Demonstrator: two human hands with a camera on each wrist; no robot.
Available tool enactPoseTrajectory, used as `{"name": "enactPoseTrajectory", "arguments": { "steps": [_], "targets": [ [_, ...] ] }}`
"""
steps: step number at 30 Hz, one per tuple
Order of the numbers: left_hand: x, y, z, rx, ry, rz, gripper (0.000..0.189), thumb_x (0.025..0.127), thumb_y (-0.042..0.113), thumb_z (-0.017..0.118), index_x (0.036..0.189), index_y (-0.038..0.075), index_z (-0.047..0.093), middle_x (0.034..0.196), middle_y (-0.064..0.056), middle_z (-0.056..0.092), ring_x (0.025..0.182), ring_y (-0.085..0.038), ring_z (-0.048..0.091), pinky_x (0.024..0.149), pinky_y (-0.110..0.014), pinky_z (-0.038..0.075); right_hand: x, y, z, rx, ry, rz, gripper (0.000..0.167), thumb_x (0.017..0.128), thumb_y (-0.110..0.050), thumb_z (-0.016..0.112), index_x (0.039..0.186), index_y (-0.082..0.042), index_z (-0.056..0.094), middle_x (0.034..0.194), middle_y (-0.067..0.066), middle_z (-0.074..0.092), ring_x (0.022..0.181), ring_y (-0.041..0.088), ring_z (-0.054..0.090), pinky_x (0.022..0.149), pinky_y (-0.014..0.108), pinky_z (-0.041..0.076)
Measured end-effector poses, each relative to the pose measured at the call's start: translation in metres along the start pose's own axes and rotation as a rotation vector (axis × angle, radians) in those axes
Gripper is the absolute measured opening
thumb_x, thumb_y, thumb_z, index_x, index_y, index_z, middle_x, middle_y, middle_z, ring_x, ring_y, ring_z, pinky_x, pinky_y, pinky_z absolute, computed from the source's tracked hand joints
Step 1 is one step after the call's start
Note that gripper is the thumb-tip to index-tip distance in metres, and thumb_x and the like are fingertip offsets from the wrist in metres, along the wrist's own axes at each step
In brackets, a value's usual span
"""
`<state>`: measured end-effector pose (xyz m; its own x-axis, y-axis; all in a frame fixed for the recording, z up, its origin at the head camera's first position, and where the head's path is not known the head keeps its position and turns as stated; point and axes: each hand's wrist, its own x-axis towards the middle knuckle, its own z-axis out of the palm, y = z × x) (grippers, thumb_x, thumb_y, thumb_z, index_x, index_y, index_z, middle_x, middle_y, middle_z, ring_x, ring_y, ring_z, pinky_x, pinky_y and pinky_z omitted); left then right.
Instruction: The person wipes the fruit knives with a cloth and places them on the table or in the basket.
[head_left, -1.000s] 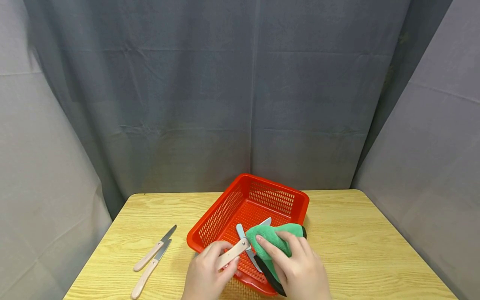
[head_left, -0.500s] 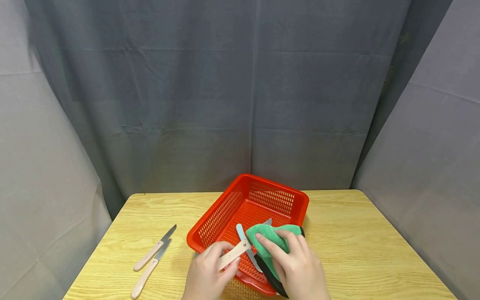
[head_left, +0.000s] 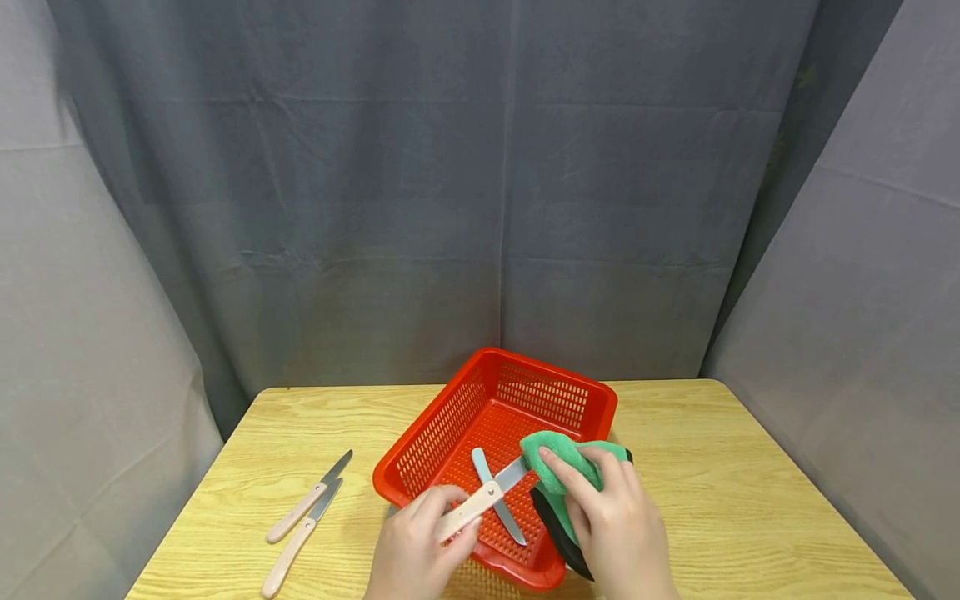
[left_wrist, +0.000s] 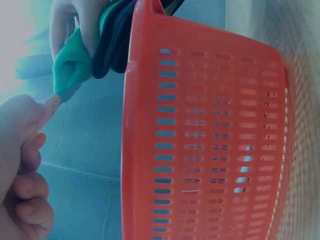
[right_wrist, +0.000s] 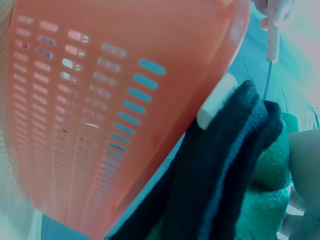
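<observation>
My left hand (head_left: 420, 542) grips the beige handle of a knife (head_left: 480, 504), whose blade points up and right over the basket. My right hand (head_left: 618, 517) holds a green cloth (head_left: 558, 458) with black edging, folded over the blade's tip end, which is hidden. The part of the blade near the handle shows bare. In the left wrist view, the green cloth (left_wrist: 72, 62) meets the blade beyond my left hand (left_wrist: 22, 130). In the right wrist view, the black edging (right_wrist: 220, 165) hangs beside the basket rim.
Below the hands stands a red perforated plastic basket (head_left: 427, 425) with a light-blue-handled knife (head_left: 483, 467) lying in it. Two beige-handled knives (head_left: 296, 512) (head_left: 288, 558) lie on the wooden table (head_left: 720, 467) at left. A white rod-like end (right_wrist: 217, 102) shows by the basket rim.
My right hand has slid the cloth right and slightly up along the blade, toward its tip. More blade near the handle is uncovered. The left hand has barely moved.
</observation>
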<state>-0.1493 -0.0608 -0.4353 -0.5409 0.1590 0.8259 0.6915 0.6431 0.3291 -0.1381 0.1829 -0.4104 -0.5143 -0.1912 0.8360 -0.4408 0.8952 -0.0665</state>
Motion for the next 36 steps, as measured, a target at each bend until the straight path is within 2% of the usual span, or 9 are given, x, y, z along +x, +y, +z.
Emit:
{"name": "enactPoseTrajectory", "arguments": {
  "steps": [6, 12, 18, 23, 28, 33, 36],
  "targets": [
    [0.0, 0.0, 0.0, -0.025, 0.002, 0.02, 0.038, 0.065, 0.014, 0.09, 0.097, 0.015, 0.069, 0.075, 0.012, 0.062, 0.061, 0.009, 0.039, 0.056, -0.006, 0.033, 0.0, 0.005, -0.003, -0.02, -0.009, 0.05, 0.072, 0.071, -0.001, 0.084, 0.133, -0.036, 0.069, 0.112, 0.012, 0.065, 0.091, 0.03, 0.061, 0.057, 0.046, 0.057],
    [0.0, 0.0, 0.001, -0.025, -0.007, 0.018, 0.037, 0.066, 0.014, 0.09, 0.097, 0.016, 0.069, 0.075, 0.012, 0.061, 0.062, 0.009, 0.039, 0.056, -0.006, 0.033, 0.0, 0.007, -0.005, -0.037, 0.008, 0.064, 0.073, 0.07, 0.0, 0.086, 0.132, -0.034, 0.07, 0.111, 0.014, 0.065, 0.089, 0.031, 0.061, 0.053, 0.044, 0.055],
    [-0.001, 0.0, 0.0, -0.02, -0.019, -0.026, 0.036, 0.068, 0.014, 0.09, 0.096, 0.017, 0.069, 0.074, 0.015, 0.059, 0.062, 0.01, 0.039, 0.056, -0.008, 0.034, 0.001, 0.006, -0.007, -0.043, 0.022, 0.108, 0.077, 0.068, 0.005, 0.084, 0.134, -0.033, 0.069, 0.113, 0.015, 0.065, 0.088, 0.031, 0.061, 0.056, 0.046, 0.056],
    [-0.001, 0.0, -0.002, -0.005, -0.062, -0.092, 0.032, 0.07, 0.017, 0.09, 0.095, 0.019, 0.069, 0.078, 0.017, 0.06, 0.066, 0.008, 0.042, 0.06, -0.011, 0.037, 0.001, 0.008, -0.008, -0.042, 0.036, 0.138, 0.073, 0.071, 0.005, 0.079, 0.133, -0.032, 0.07, 0.114, 0.017, 0.064, 0.089, 0.033, 0.06, 0.058, 0.049, 0.056],
    [0.005, -0.003, -0.007, 0.007, -0.106, -0.134, 0.028, 0.074, 0.017, 0.089, 0.094, 0.02, 0.069, 0.081, 0.017, 0.058, 0.072, 0.004, 0.045, 0.063, -0.014, 0.041, 0.001, 0.008, -0.008, -0.035, 0.041, 0.142, 0.071, 0.073, 0.004, 0.078, 0.133, -0.032, 0.07, 0.115, 0.016, 0.064, 0.089, 0.033, 0.06, 0.06, 0.05, 0.056],
    [0.016, -0.007, -0.015, 0.025, -0.117, -0.124, 0.028, 0.075, 0.014, 0.088, 0.095, 0.019, 0.068, 0.084, 0.016, 0.056, 0.077, 0.0, 0.044, 0.066, -0.017, 0.041, 0.001, 0.008, -0.007, -0.04, 0.087, 0.114, 0.075, 0.068, 0.007, 0.079, 0.132, -0.031, 0.071, 0.113, 0.016, 0.066, 0.087, 0.033, 0.061, 0.057, 0.048, 0.054],
    [0.024, -0.011, -0.017, 0.058, -0.127, -0.112, 0.028, 0.076, 0.015, 0.088, 0.096, 0.018, 0.069, 0.084, 0.014, 0.055, 0.079, -0.003, 0.043, 0.069, -0.02, 0.041, 0.001, 0.008, -0.007, -0.038, 0.087, 0.117, 0.076, 0.068, 0.008, 0.079, 0.132, -0.032, 0.071, 0.114, 0.015, 0.065, 0.088, 0.033, 0.061, 0.057, 0.048, 0.054]
  ]
}}
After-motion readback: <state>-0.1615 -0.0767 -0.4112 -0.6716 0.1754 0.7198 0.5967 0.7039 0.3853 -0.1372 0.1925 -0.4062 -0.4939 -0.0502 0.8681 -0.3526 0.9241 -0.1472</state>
